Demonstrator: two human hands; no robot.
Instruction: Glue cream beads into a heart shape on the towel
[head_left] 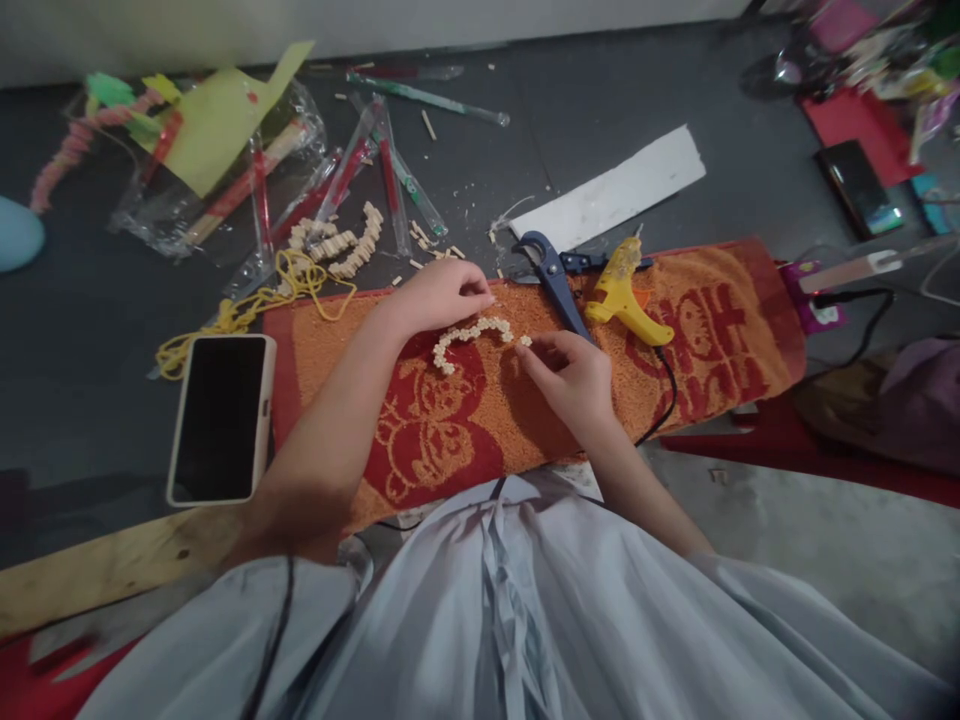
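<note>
On the orange and red towel (540, 420) lies a curved chain of small cream-coloured pieces (450, 350). My right hand (574, 378) is to the right of it, thumb and fingertip pinching a small cream-coloured piece (524, 342) just off the chain's end. My left hand (448, 294) hovers above the chain's far side, thumb and fingers closed together; whatever may be between the fingertips is too small to make out. A yellow glue gun (628, 300) and blue-handled pliers (559, 285) rest beyond my right hand.
A phone (219, 418) lies at the left beside yellow cord (232, 320). Further back are curved cream-coloured chains (364, 245), clear plastic sleeves (394, 180) and a white strip (615, 188). A dark phone (859, 187) is at the right. The glue gun's black cable (667, 395) crosses the towel.
</note>
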